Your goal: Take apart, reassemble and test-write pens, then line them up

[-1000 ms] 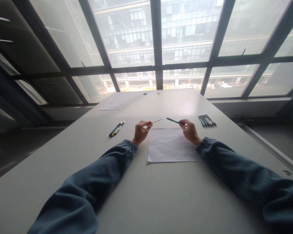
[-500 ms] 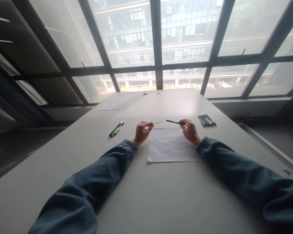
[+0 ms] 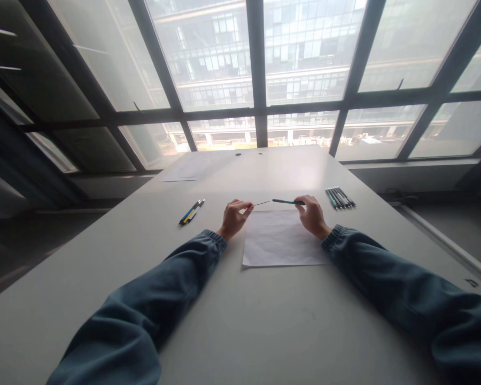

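My left hand [image 3: 233,216] is closed in a pinch on a thin dark refill [image 3: 261,203] that points right. My right hand [image 3: 312,215] is closed on a green pen barrel [image 3: 286,201] that points left. The tip of the refill and the open end of the barrel nearly meet, just above the far edge of a white sheet of paper [image 3: 280,238] on the table [image 3: 240,321]. Both forearms in blue sleeves rest on the table.
Two pens, one blue and yellow [image 3: 191,212], lie to the left of my hands. A row of several dark pens [image 3: 340,197] lies to the right. Another sheet of paper [image 3: 190,170] sits at the far left near the window.
The green barrel has tilted down to level and its end has moved closer to the refill tip. Both hands have barely shifted.
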`<state>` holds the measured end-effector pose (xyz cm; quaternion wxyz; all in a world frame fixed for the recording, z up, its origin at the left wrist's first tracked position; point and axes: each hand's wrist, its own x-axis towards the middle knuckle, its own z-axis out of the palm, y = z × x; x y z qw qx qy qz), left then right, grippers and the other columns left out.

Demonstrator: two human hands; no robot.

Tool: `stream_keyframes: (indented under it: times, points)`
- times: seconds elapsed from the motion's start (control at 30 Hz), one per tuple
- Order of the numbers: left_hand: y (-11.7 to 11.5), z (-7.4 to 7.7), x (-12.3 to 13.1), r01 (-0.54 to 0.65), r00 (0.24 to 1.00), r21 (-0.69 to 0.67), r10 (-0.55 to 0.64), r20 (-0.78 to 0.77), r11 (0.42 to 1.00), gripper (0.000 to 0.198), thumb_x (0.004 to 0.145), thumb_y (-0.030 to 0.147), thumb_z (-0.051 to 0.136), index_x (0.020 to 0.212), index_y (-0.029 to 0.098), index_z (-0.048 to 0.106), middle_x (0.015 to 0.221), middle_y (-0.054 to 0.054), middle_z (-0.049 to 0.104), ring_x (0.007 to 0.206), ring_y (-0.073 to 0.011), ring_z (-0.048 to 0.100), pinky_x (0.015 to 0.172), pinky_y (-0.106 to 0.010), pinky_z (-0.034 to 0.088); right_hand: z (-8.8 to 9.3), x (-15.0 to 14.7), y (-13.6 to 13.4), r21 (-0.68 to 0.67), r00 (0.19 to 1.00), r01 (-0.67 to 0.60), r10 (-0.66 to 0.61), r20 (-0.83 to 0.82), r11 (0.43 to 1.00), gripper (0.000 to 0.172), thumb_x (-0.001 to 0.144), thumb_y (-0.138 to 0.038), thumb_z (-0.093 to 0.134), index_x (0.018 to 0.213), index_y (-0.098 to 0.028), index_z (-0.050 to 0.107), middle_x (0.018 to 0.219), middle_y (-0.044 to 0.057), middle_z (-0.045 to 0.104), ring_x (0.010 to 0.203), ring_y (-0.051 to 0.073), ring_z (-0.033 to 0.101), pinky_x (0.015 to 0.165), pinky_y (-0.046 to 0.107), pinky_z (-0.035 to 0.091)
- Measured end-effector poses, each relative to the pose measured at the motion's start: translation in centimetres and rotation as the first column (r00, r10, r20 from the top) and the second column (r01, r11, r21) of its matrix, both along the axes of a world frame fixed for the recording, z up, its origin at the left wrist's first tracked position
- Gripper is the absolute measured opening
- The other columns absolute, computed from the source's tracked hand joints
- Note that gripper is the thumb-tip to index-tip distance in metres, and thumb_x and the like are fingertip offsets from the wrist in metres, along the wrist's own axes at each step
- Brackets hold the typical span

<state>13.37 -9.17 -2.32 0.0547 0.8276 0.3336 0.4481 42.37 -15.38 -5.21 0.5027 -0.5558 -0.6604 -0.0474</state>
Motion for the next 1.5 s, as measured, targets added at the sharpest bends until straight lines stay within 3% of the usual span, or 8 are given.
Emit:
stream_keyframes:
  times: [0.53,1.5]
  points:
    - [-0.6,-0.1,0.4,0.015,0.986,0.064,-0.004,-0.166,0.998,0.023,0.097,0.036,0.059,0.087,0.025,0.077,0.084,-0.003,0.077,0.088,-0.0208,0.066,0.086,-0.036,0.045,1.1,-1.2,-1.3,0.013,0.980,-0.168,0.165,0.115,0.986,0.018,0.092,-0.015,0.055,0.100,-0.022,0.070,0.096,0.009,0.069,0.096,0.029,0.059,0.086,0.044,0.049]
    - [-0.7,-0.5,0.7,0.137,0.986,0.021,-0.134,-0.095,0.990,0.016,0.094,0.030,0.064,0.086,0.023,0.076,0.084,-0.003,0.077,0.082,-0.0200,0.067,0.085,-0.036,0.050,1.1,-1.4,-1.3,-0.007,0.956,-0.263,0.262,0.133,0.965,0.017,0.096,-0.021,0.055,0.101,-0.023,0.070,0.097,0.009,0.069,0.095,0.027,0.060,0.085,0.043,0.051]
